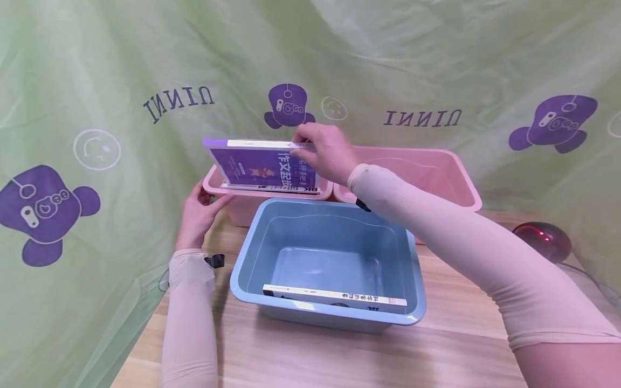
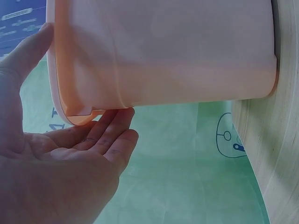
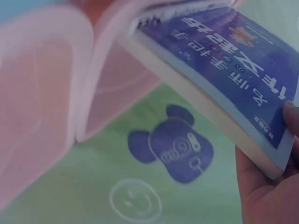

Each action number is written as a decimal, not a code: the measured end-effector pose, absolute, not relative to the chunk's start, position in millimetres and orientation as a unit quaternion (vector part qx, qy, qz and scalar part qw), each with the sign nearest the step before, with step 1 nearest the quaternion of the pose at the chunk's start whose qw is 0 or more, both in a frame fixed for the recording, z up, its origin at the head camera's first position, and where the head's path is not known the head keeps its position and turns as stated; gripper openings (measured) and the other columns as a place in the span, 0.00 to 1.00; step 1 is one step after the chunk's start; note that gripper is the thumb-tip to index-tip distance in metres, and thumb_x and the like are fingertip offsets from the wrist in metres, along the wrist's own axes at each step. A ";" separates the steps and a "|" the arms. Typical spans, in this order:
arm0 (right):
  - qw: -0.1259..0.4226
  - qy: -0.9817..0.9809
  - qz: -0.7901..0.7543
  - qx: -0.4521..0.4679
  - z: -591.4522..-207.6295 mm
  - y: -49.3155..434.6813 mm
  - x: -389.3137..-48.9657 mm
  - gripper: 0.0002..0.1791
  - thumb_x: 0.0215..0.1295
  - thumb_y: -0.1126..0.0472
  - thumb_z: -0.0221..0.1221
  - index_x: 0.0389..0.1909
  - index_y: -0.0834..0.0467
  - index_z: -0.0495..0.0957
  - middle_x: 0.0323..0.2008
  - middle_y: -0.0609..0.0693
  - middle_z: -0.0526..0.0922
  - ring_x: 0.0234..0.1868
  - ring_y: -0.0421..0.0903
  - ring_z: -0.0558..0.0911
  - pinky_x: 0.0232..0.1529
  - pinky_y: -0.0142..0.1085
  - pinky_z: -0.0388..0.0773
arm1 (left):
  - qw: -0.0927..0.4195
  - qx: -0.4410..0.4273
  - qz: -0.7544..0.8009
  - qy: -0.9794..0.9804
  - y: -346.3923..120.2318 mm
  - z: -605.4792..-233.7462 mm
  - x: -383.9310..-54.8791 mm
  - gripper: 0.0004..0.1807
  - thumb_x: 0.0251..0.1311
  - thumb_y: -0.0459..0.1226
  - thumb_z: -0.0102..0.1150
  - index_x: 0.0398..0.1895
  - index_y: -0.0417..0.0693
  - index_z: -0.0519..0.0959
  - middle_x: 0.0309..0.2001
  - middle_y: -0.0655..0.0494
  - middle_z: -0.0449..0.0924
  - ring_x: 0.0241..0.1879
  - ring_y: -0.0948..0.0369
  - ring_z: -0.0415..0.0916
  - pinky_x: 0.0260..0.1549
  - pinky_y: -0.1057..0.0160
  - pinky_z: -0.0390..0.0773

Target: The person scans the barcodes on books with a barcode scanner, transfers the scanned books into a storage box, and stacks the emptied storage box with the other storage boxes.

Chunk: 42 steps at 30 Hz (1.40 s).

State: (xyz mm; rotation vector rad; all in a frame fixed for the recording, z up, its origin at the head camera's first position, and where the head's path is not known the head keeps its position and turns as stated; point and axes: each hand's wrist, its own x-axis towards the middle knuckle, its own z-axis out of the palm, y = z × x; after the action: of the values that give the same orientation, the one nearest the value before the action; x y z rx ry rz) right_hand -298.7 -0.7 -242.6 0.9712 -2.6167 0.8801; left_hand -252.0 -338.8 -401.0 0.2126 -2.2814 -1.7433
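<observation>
At left of the frame, the left hand (image 1: 196, 218) is spread, its thumb and fingers rested against a pink plastic bin (image 1: 245, 207). Partly inside that bin, a purple-covered paperback book (image 1: 254, 167) is pinched at its upper right by the right hand (image 1: 330, 151). At lower centre, a rectangular blue plastic bin (image 1: 330, 264) is seen.
</observation>
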 end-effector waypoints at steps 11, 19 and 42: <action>0.041 -0.910 0.289 0.294 -284.1 -7.7 -310.7 0.07 0.79 0.56 0.70 0.45 0.56 0.86 0.47 0.53 0.91 0.49 0.51 0.84 0.62 0.47 0.83 | 0.141 0.061 -0.606 -0.781 -339.7 -401.2 -253.5 0.49 0.68 0.46 0.81 0.88 0.56 0.66 0.81 0.45 0.74 0.78 0.55 0.72 0.71 0.66 0.78; 0.021 -0.916 0.267 0.300 -302.0 -7.9 -315.2 0.07 0.76 0.58 0.69 0.41 0.58 0.87 0.42 0.54 0.90 0.45 0.52 0.84 0.56 0.45 0.82 | 0.140 0.061 -0.604 -0.783 -340.1 -402.4 -253.8 0.50 0.67 0.49 0.81 0.89 0.58 0.65 0.82 0.47 0.73 0.78 0.55 0.72 0.73 0.61 0.78; -0.024 -0.908 0.223 0.353 -316.5 -5.9 -328.0 0.18 0.79 0.61 0.60 0.24 0.53 0.86 0.20 0.44 0.76 0.28 0.44 0.75 0.43 0.36 0.72 | 0.137 0.058 -0.610 -0.778 -339.7 -402.4 -251.0 0.49 0.68 0.47 0.81 0.89 0.57 0.65 0.83 0.49 0.71 0.82 0.52 0.69 0.85 0.45 0.69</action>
State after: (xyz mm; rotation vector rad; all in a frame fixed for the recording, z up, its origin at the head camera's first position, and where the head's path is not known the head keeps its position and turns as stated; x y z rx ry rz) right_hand -328.0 -5.9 -316.5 1.1256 -2.8988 0.7128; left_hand -251.0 -339.7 -402.4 0.1666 -2.2521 -1.7659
